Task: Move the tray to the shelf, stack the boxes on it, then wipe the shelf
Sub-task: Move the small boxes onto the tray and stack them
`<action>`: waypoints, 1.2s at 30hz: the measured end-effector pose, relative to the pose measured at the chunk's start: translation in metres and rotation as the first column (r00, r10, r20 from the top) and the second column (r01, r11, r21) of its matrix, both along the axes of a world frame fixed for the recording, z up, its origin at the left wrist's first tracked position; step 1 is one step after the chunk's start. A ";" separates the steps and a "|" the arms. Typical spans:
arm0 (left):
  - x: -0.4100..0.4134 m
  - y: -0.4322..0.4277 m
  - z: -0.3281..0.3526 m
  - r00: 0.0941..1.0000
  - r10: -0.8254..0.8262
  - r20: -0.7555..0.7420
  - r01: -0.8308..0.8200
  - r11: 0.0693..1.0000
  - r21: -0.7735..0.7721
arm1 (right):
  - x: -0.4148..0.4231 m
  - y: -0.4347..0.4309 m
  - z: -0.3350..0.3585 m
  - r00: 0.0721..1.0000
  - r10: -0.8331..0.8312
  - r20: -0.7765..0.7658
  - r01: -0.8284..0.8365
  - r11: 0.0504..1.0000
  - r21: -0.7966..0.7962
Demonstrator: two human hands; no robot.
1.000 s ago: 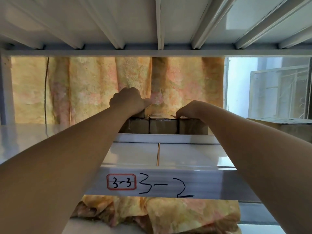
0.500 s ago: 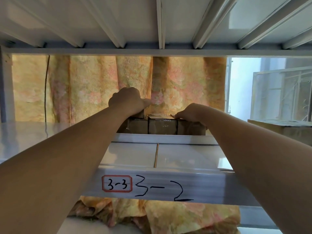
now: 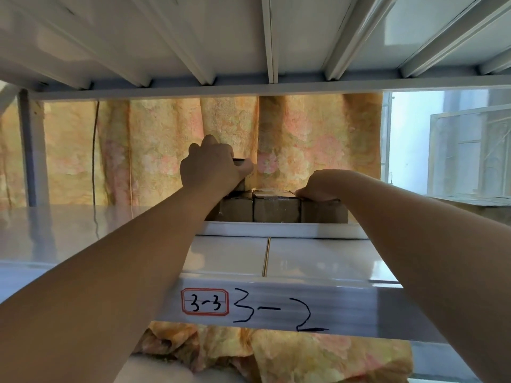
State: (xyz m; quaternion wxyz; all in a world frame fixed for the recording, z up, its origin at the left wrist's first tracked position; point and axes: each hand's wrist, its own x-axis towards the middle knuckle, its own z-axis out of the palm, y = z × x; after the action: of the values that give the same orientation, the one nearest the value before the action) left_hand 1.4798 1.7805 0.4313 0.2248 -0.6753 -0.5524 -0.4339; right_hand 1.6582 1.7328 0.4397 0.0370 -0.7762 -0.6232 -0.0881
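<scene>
A white tray point(image 3: 279, 229) lies on the white shelf point(image 3: 229, 255), well back from its front edge. Brown cardboard boxes point(image 3: 276, 210) stand side by side on the tray. My left hand point(image 3: 210, 164) is closed around a small box, held a little above the left end of the row; most of that box is hidden by my fingers. My right hand point(image 3: 320, 186) rests with fingertips pressing on top of the rightmost box in the row.
The shelf above hangs low over my hands. A yellow floral curtain point(image 3: 304, 139) hangs behind the shelf. Another cardboard box point(image 3: 475, 205) sits at the right by a window. The front rail point(image 3: 262, 305) bears the labels 3-3 and 3-2.
My left hand has risen, lifting its box off the left boxes. My right hand stays on the right box.
</scene>
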 end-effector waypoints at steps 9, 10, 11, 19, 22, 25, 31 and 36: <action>0.011 -0.008 0.000 0.973 0.140 -0.182 -0.146 0.989 -0.019 | 0.001 -0.001 -0.001 0.999 0.006 0.036 -0.006 1.000 0.016; 0.010 -0.008 0.000 0.974 0.137 -0.182 -0.142 0.990 -0.014 | 0.001 -0.001 -0.001 0.999 0.006 0.040 -0.007 1.000 0.023; 0.009 -0.007 0.000 0.975 0.131 -0.181 -0.136 0.991 -0.012 | 0.002 -0.001 -0.001 0.999 0.007 0.042 -0.008 1.000 0.027; 0.009 -0.007 -0.005 0.973 0.106 -0.203 -0.115 0.993 -0.033 | 0.003 0.000 -0.002 0.999 0.009 0.053 -0.010 1.000 0.018; 0.009 -0.008 -0.006 0.964 0.112 -0.240 -0.127 0.991 -0.047 | 0.004 0.001 -0.002 0.998 0.004 0.060 -0.005 1.000 0.013; 0.010 -0.009 -0.006 0.957 0.116 -0.265 -0.143 0.986 -0.083 | 0.003 0.001 -0.001 0.998 -0.008 0.062 0.008 1.000 0.011; 0.012 -0.009 -0.004 0.956 0.100 -0.275 -0.140 0.982 -0.130 | 0.002 -0.001 0.000 0.999 -0.024 0.045 0.023 1.000 0.017; 0.007 -0.003 -0.005 0.957 0.057 -0.284 -0.098 0.986 -0.133 | 0.000 -0.001 0.001 0.998 -0.035 0.044 0.034 0.999 0.030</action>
State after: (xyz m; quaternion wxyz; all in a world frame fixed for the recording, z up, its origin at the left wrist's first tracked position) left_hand 1.4864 1.7775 0.4263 0.2674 -0.7220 -0.5716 -0.2837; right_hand 1.6578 1.7317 0.4412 0.0330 -0.7841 -0.6089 -0.1153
